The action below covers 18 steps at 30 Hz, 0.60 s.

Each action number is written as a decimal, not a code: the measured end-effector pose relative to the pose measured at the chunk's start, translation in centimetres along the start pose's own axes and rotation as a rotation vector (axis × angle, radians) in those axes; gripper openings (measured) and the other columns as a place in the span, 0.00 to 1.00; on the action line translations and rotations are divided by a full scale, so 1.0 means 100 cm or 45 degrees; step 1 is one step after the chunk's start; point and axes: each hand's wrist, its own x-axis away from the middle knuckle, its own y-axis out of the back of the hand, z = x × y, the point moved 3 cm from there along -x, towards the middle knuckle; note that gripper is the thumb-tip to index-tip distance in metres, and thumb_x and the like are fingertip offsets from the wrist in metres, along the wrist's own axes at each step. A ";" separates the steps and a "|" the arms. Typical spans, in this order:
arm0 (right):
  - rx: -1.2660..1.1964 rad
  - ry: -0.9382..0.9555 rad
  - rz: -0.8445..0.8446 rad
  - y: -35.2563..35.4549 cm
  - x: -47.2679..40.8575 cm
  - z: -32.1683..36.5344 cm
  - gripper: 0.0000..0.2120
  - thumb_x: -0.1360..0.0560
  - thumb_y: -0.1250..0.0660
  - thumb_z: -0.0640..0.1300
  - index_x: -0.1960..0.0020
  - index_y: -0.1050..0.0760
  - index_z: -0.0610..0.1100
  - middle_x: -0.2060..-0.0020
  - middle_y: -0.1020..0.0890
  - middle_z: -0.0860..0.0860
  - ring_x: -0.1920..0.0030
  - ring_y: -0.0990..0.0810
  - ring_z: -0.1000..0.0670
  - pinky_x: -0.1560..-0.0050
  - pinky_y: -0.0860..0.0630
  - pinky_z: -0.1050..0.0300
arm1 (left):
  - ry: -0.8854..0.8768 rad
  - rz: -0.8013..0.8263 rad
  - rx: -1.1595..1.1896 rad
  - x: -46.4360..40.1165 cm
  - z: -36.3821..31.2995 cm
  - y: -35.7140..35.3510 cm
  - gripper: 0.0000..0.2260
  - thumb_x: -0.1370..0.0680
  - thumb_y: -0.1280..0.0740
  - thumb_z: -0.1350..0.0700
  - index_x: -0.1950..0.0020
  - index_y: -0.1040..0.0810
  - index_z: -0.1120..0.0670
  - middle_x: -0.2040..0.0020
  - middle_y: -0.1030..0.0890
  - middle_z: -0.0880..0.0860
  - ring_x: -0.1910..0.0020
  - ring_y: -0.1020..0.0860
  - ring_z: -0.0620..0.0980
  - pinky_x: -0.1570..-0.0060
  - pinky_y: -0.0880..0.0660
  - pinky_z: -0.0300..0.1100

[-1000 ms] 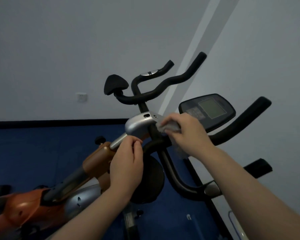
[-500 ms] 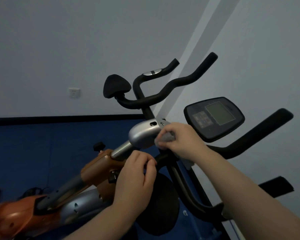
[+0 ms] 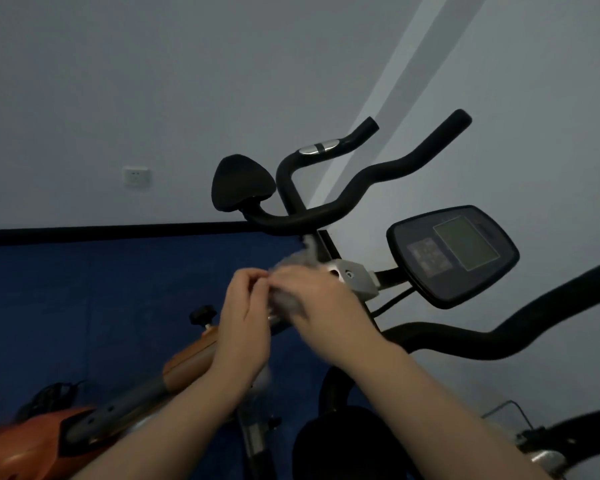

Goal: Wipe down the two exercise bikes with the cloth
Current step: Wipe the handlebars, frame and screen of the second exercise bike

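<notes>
An orange and silver exercise bike [image 3: 191, 355] lies across the lower left, its silver stem head [image 3: 355, 278] at mid frame. My right hand [image 3: 323, 306] presses a pale grey cloth [image 3: 298, 263] onto the silver stem just left of that head. My left hand [image 3: 245, 317] grips the stem beside it, fingertips touching the cloth's edge. Black handlebars [image 3: 378, 178] and a black console with a screen [image 3: 452, 254] rise behind the hands. A second bike's metal parts [image 3: 544, 455] show at the bottom right.
A black knob [image 3: 201, 315] sticks up from the orange frame. A long black handle [image 3: 520, 334] crosses the right side. Blue floor mat [image 3: 84, 306] meets a grey wall with a white socket [image 3: 136, 177].
The cloth hand slid left off the stem head onto the stem, uncovering the head. My left hand rose to meet it. The view shifted, and both hands are motion-blurred.
</notes>
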 end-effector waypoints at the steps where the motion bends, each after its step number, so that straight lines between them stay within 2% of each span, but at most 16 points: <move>1: 0.121 0.132 0.128 -0.008 0.000 0.004 0.14 0.23 0.38 0.43 0.39 0.24 0.49 0.38 0.23 0.54 0.33 0.30 0.53 0.26 0.45 0.52 | 0.024 -0.001 0.044 -0.004 0.003 0.001 0.09 0.18 0.44 0.55 0.51 0.26 0.51 0.53 0.21 0.51 0.51 0.22 0.49 0.50 0.25 0.47; 2: 0.185 0.218 0.209 -0.010 0.004 0.001 0.14 0.23 0.39 0.46 0.38 0.24 0.50 0.37 0.23 0.56 0.32 0.32 0.54 0.24 0.51 0.54 | 0.055 0.007 0.082 -0.007 0.006 0.002 0.09 0.17 0.45 0.55 0.51 0.25 0.51 0.54 0.20 0.51 0.52 0.21 0.49 0.50 0.24 0.48; 4: 0.109 0.194 0.160 0.003 0.012 -0.014 0.15 0.22 0.39 0.48 0.36 0.25 0.51 0.37 0.23 0.57 0.35 0.31 0.57 0.27 0.50 0.62 | 0.106 0.042 0.130 -0.013 0.010 0.004 0.11 0.17 0.46 0.54 0.51 0.25 0.50 0.53 0.19 0.50 0.53 0.20 0.46 0.51 0.25 0.47; 6: -0.146 -0.150 -0.029 0.021 0.017 -0.033 0.15 0.21 0.38 0.47 0.34 0.26 0.54 0.37 0.23 0.57 0.38 0.29 0.61 0.31 0.41 0.68 | 0.098 0.061 0.135 -0.019 0.009 0.002 0.11 0.17 0.46 0.54 0.52 0.24 0.49 0.53 0.19 0.49 0.55 0.20 0.41 0.53 0.28 0.42; 8: -0.416 -0.573 -0.206 0.021 0.011 -0.041 0.14 0.20 0.40 0.50 0.35 0.27 0.55 0.41 0.22 0.56 0.40 0.26 0.59 0.36 0.31 0.60 | 0.080 0.058 0.156 -0.022 0.005 -0.003 0.11 0.17 0.45 0.53 0.53 0.24 0.49 0.54 0.19 0.46 0.55 0.21 0.40 0.53 0.29 0.41; 9: -0.384 -0.709 -0.254 0.014 0.007 -0.035 0.15 0.19 0.42 0.52 0.34 0.29 0.53 0.40 0.23 0.54 0.38 0.26 0.55 0.36 0.30 0.58 | 0.058 0.064 0.164 -0.024 0.001 -0.007 0.11 0.18 0.44 0.52 0.53 0.24 0.48 0.54 0.19 0.45 0.55 0.21 0.40 0.54 0.29 0.40; 10: -0.223 -0.762 -0.264 0.007 0.003 -0.025 0.18 0.19 0.44 0.53 0.32 0.31 0.51 0.35 0.26 0.52 0.34 0.29 0.53 0.33 0.33 0.56 | 0.024 0.077 0.164 -0.025 -0.002 -0.011 0.10 0.20 0.44 0.50 0.54 0.24 0.48 0.55 0.20 0.44 0.55 0.22 0.41 0.54 0.28 0.39; 12: 0.010 -0.741 -0.250 -0.007 0.006 -0.006 0.25 0.19 0.50 0.56 0.25 0.42 0.47 0.26 0.36 0.51 0.26 0.41 0.51 0.26 0.43 0.55 | -0.059 0.123 0.132 -0.028 -0.010 -0.018 0.10 0.22 0.44 0.48 0.54 0.24 0.47 0.56 0.20 0.43 0.55 0.22 0.40 0.55 0.28 0.37; 13: 0.026 -0.767 -0.227 -0.009 0.013 -0.004 0.28 0.20 0.53 0.58 0.24 0.46 0.47 0.25 0.39 0.51 0.25 0.43 0.52 0.25 0.43 0.55 | -0.104 0.152 0.101 -0.030 -0.012 -0.022 0.10 0.22 0.44 0.48 0.55 0.24 0.45 0.56 0.20 0.43 0.55 0.22 0.40 0.56 0.28 0.35; 14: 0.004 -0.841 -0.181 -0.007 0.022 -0.008 0.30 0.21 0.56 0.60 0.24 0.46 0.47 0.26 0.37 0.50 0.26 0.39 0.51 0.27 0.39 0.53 | -0.152 0.183 0.065 -0.032 -0.015 -0.026 0.10 0.22 0.44 0.48 0.55 0.24 0.44 0.57 0.20 0.43 0.55 0.22 0.41 0.56 0.28 0.34; 16: -0.118 -1.038 -0.142 0.002 0.035 -0.028 0.30 0.23 0.58 0.62 0.30 0.36 0.46 0.35 0.26 0.48 0.36 0.27 0.49 0.38 0.28 0.51 | -0.241 0.245 -0.019 -0.037 -0.022 -0.036 0.11 0.22 0.45 0.48 0.56 0.23 0.44 0.58 0.21 0.43 0.55 0.22 0.43 0.56 0.28 0.35; 18: -0.215 -1.162 -0.052 0.014 0.027 -0.047 0.25 0.19 0.55 0.58 0.40 0.28 0.44 0.46 0.21 0.46 0.46 0.22 0.47 0.47 0.27 0.52 | -0.299 0.299 -0.129 -0.041 -0.027 -0.048 0.11 0.21 0.45 0.50 0.55 0.23 0.46 0.58 0.21 0.43 0.54 0.23 0.42 0.56 0.28 0.39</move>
